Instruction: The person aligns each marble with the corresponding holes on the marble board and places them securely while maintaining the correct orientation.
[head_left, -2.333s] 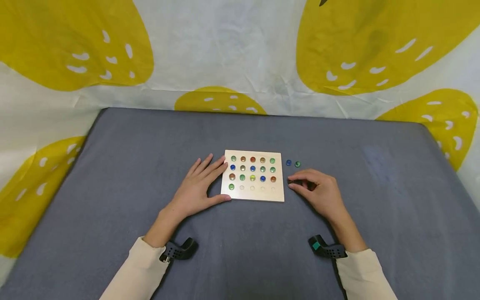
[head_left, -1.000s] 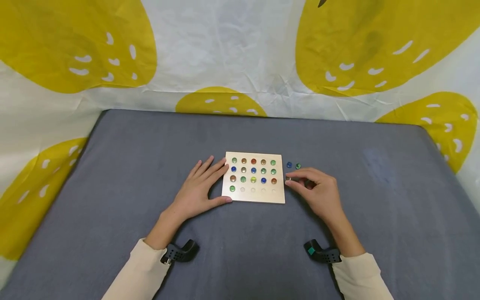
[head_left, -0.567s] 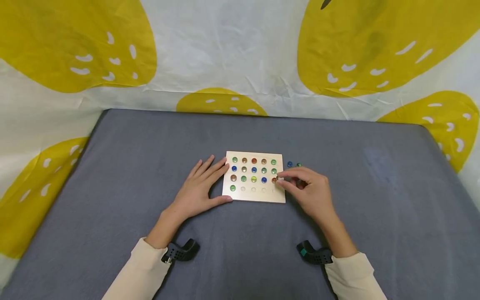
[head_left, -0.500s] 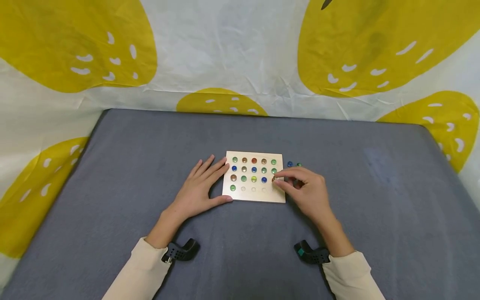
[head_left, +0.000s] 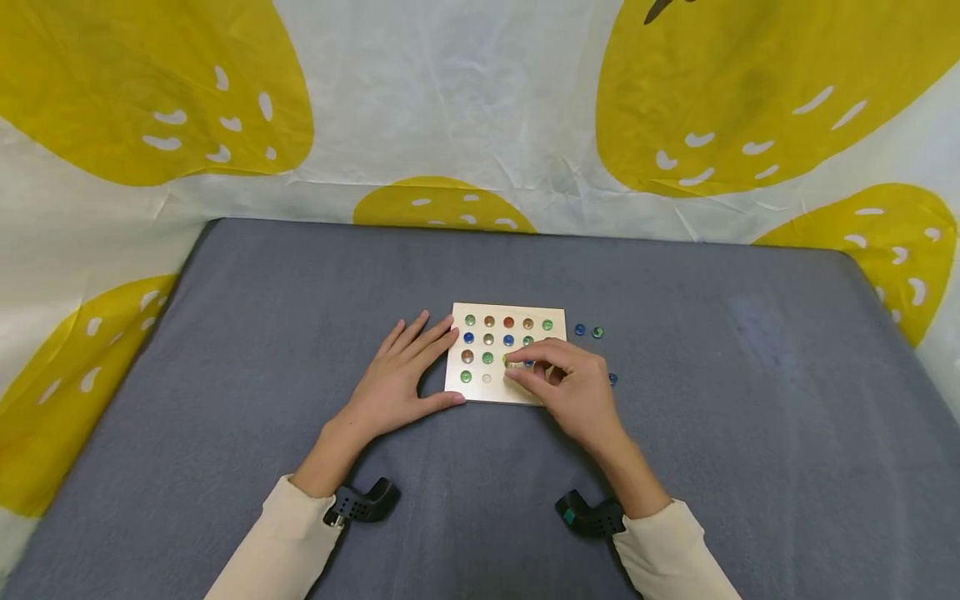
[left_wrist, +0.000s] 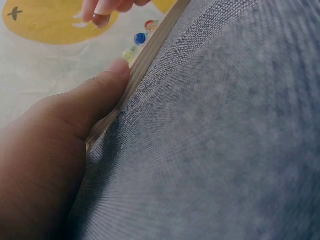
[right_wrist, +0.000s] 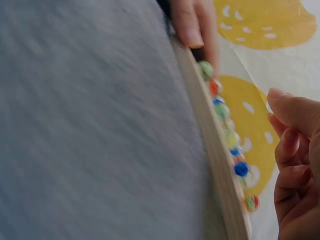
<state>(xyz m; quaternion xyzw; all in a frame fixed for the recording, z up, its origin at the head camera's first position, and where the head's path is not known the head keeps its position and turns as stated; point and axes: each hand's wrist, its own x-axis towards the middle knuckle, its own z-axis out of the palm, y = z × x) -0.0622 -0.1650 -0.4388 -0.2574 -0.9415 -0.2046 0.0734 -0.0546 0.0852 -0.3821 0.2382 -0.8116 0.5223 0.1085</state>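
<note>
Shifted leftward since the earlier frames, the right hand (head_left: 576, 390) pinches a round brownish glass marble (left_wrist: 102, 20) above the rectangular pale wooden board (head_left: 470, 394), long axis left-to-right. Vacant round hollow (head_left: 487, 378) lies just left of the pinch. Left hand (head_left: 393, 382), fingers straight, touches the board's left edge.

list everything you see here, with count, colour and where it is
board: 1, pale wood, on table
board marbles: at least 12, green, blue, brown, red, in rows; others hidden
loose marbles: 3 visible, two blue, one green, right of board
held marble: 1, looks brownish, pinched in right hand
table: 1, grey, under board
curtain: 1, white with yellow print, behind table
sleeves: 2, cream, on forearms
wrist cameras: 2, black, one per wrist
left hand: 1, bare, at board's left edge
right hand: 1, bare, over board
</note>
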